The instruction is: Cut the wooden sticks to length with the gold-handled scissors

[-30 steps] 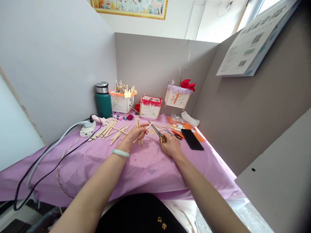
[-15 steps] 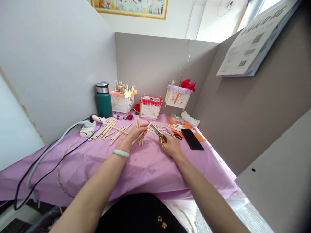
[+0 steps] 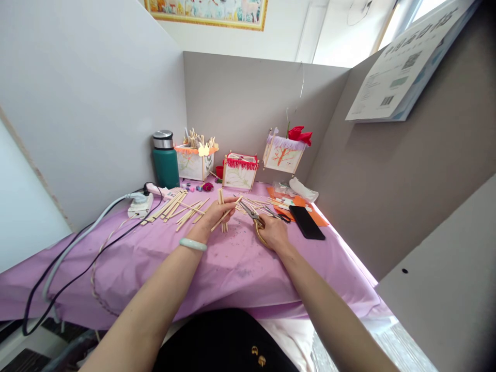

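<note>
So the left hand [image 3: 219,213] has its fingers curled snugly round a few upright wooden sticks [image 3: 224,228], plus a slanted stick [image 3: 217,221] that crosses in front of them, its upper end leaning off to the right. The right hand [image 3: 274,231] is wrapped around the gold handles of a pair of scissors [image 3: 258,225], blades aimed up and left at that upper end. Super close, but honestly I can't tell if metal and wood are touching. There's a pale green bangle [image 3: 192,244] on the left wrist. Both hands are over a table covered in purple cloth [image 3: 232,279]. Left of the hands is a loose pile of sticks [image 3: 170,207], and more thin pieces [image 3: 253,203] lie behind the scissors. Just right of the right hand you've got black-handled scissors [image 3: 285,218], then a black phone [image 3: 307,223] overlapping some orange paper [image 3: 320,219]. Further back stand an orange-trimmed box [image 3: 191,166] stuffed with sticks and a red-fringed box [image 3: 239,177]; a purple-fringed box [image 3: 284,156] with a red flower [image 3: 299,135] is up against the grey partition [image 3: 248,103]. Teal bottle [image 3: 166,166] at back left, white power strip [image 3: 140,205] in front of it.
</note>
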The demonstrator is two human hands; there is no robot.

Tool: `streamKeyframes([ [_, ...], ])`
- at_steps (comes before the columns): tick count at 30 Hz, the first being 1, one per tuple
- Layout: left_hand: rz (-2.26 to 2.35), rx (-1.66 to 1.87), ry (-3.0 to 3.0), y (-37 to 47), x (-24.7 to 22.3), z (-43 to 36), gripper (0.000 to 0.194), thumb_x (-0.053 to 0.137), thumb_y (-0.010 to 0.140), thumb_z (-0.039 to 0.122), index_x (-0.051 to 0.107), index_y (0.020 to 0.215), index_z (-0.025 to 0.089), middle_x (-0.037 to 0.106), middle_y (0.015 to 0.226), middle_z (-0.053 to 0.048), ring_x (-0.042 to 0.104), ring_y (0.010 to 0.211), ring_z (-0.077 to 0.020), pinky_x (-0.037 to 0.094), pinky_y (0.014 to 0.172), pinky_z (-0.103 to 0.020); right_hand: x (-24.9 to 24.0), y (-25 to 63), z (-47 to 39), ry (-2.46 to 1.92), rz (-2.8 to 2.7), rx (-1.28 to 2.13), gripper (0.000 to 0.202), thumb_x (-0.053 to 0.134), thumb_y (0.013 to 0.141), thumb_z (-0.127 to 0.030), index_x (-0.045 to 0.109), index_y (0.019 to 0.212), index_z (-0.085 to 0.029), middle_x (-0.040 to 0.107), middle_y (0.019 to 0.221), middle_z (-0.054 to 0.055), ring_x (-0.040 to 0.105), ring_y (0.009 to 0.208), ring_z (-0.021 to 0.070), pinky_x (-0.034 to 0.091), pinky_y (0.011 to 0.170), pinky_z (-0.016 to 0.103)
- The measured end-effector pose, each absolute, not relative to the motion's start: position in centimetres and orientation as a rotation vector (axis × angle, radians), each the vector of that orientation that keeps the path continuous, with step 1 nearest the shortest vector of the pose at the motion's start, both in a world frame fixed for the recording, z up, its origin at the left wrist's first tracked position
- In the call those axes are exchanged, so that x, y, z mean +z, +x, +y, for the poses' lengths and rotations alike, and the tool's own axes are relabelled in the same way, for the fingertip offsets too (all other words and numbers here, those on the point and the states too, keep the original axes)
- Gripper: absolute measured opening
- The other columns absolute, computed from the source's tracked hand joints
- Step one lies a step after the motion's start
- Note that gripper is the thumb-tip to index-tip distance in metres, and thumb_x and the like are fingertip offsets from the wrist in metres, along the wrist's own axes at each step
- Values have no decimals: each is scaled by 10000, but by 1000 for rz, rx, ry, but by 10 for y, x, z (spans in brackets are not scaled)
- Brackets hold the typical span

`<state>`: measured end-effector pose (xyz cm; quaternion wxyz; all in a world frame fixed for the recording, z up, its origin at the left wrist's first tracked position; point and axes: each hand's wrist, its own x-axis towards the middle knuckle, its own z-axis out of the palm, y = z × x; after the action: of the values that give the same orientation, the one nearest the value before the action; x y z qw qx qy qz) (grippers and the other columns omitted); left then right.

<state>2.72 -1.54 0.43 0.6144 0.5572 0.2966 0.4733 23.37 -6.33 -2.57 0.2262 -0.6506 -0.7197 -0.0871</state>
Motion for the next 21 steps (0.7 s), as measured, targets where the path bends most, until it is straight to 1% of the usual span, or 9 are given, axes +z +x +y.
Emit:
streamKeyframes([
  [6,762,1104,1354,31,3,-19,458,699,714,244,658,1136,72,502,539,43,370,384,-48,221,396,-204,-26,234,-64,-1785,-1997,-236,279,472,927,-417,695,1003,-267,732,900,32,638,788,184,363,661,262],
  [11,802,998,1461,36,1,-22,408,686,739,264,678,1101,76,516,527,42,368,367,-51,227,406,-213,-25,233,-64,-1817,-2010,-244,284,478,925,-426,695,1003,-261,735,893,40,652,789,190,367,651,267],
  [17,695,1024,1429,34,0,-20,393,703,731,296,676,1069,97,510,563,44,352,381,-43,219,401,-206,-25,233,-64,-1814,-2014,-226,273,487,925,-424,694,995,-260,739,888,38,655,790,187,363,649,264],
  [21,686,1119,1308,32,3,-18,403,726,708,290,663,1057,98,523,584,34,424,441,-53,251,418,-188,-26,234,-63,-1801,-1991,-235,267,488,922,-419,690,1008,-267,737,894,28,645,785,182,347,644,261],
])
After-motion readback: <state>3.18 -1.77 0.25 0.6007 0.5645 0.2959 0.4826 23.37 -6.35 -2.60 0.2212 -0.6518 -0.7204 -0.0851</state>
